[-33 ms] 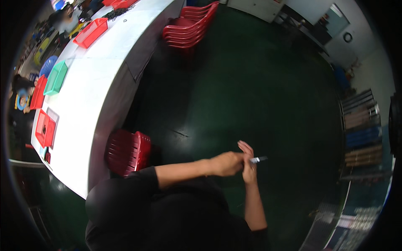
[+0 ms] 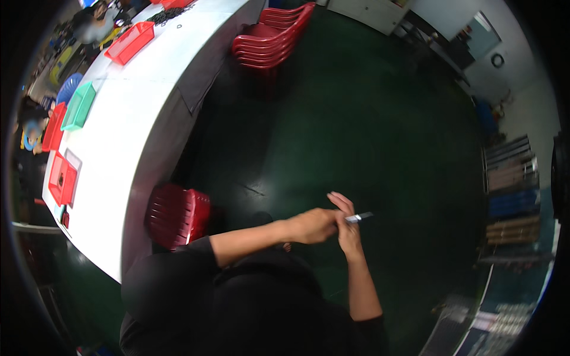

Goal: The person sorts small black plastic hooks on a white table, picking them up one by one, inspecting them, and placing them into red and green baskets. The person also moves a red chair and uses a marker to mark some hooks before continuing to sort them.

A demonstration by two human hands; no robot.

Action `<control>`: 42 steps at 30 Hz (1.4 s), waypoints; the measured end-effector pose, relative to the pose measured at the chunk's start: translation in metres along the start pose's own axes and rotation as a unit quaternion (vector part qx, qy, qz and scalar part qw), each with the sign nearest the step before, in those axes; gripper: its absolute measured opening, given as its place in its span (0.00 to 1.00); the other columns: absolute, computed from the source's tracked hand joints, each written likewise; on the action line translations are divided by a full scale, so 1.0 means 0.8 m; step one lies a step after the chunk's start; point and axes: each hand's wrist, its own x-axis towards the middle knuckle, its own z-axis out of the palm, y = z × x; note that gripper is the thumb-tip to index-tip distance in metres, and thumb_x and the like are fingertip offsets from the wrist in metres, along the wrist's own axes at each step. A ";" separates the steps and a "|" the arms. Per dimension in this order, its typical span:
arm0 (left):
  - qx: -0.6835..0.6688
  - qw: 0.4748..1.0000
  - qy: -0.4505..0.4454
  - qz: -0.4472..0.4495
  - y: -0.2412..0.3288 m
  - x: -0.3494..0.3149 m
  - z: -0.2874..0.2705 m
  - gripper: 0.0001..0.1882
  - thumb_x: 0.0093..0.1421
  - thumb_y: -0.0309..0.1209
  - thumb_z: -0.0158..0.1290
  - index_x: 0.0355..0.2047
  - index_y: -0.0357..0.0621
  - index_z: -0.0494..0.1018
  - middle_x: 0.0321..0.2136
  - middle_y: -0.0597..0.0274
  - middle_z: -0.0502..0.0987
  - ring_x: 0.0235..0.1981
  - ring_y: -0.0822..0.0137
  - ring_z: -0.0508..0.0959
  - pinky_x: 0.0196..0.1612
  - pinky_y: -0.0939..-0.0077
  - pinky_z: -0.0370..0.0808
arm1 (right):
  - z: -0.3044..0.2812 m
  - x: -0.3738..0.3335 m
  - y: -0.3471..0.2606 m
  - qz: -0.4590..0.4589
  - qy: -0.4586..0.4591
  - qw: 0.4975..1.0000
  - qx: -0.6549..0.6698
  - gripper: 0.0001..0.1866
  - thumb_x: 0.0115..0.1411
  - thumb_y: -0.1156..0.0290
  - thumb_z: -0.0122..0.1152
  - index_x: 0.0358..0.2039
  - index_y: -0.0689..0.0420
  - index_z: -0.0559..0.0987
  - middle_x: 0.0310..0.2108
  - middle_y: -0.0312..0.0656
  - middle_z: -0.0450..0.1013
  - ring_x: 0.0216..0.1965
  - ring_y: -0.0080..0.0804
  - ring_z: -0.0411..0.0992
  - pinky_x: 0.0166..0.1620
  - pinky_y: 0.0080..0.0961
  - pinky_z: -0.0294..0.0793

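Observation:
My left hand (image 2: 312, 226) is closed, its forearm reaching across in front of me from the left. It presses against the palm side of my right hand (image 2: 349, 235), which comes up from below with its fingers stretched toward the upper left. A slim silver-and-white object (image 2: 358, 218) sticks out to the right from my right hand, near the base of the fingers. Its far end is thin and slightly blurred. The rest of it is hidden between the hands, and whatever lies inside my left hand does not show. Both hands are above the dark green floor (image 2: 380, 148).
A long white table (image 2: 119, 148) curves along the left, bearing red baskets (image 2: 62, 178) and a green basket (image 2: 78, 107). A red chair (image 2: 178, 216) stands beside it; stacked red chairs (image 2: 273, 44) are farther off. Shelving (image 2: 513, 202) lines the right. People sit beyond the table.
Both hands, with the slim object, have moved slightly left and up in the picture. They stay pressed together. The surroundings have shifted a little with my head.

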 end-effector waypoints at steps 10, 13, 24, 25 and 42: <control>-0.031 0.887 0.404 -0.222 -0.220 0.152 -0.321 0.13 0.58 0.37 0.48 0.32 0.41 0.75 0.21 0.59 0.75 0.23 0.68 0.74 0.29 0.74 0.69 | 0.013 0.488 0.071 -0.036 -0.195 0.980 0.001 0.24 0.63 0.51 0.43 0.49 0.55 0.72 0.50 0.48 0.62 0.52 0.42 0.63 0.51 0.30 0.65; -0.120 0.875 0.426 -0.195 -0.245 0.211 -0.415 0.14 0.60 0.38 0.46 0.31 0.41 0.76 0.15 0.65 0.70 0.17 0.73 0.69 0.22 0.75 0.65 | 0.006 0.606 0.077 -0.082 -0.173 0.981 -0.029 0.19 0.64 0.56 0.44 0.42 0.56 0.76 0.45 0.47 0.66 0.47 0.39 0.67 0.48 0.28 0.67; -0.507 0.529 0.670 -0.123 -0.438 0.420 -0.743 0.14 0.63 0.34 0.43 0.42 0.36 0.69 0.32 0.59 0.75 0.32 0.68 0.77 0.29 0.76 0.78 | -0.078 1.143 0.173 -0.003 -0.055 0.998 -0.021 0.23 0.64 0.50 0.40 0.43 0.56 0.75 0.45 0.36 0.71 0.44 0.27 0.69 0.41 0.25 0.70; -0.504 0.487 0.703 -0.121 -0.468 0.431 -0.764 0.14 0.62 0.34 0.43 0.43 0.37 0.69 0.33 0.59 0.75 0.33 0.68 0.76 0.30 0.75 0.76 | -0.078 1.202 0.180 -0.007 -0.044 0.999 -0.026 0.24 0.64 0.49 0.41 0.44 0.56 0.75 0.46 0.37 0.71 0.45 0.27 0.68 0.42 0.26 0.69; -0.636 0.135 0.757 -0.067 -0.609 0.537 -0.777 0.11 0.59 0.36 0.48 0.34 0.41 0.72 0.27 0.59 0.76 0.26 0.64 0.76 0.31 0.67 0.76 | 0.033 1.674 0.396 0.370 -0.453 0.811 0.003 0.21 0.58 0.55 0.56 0.40 0.62 0.77 0.39 0.43 0.75 0.39 0.32 0.72 0.48 0.32 0.69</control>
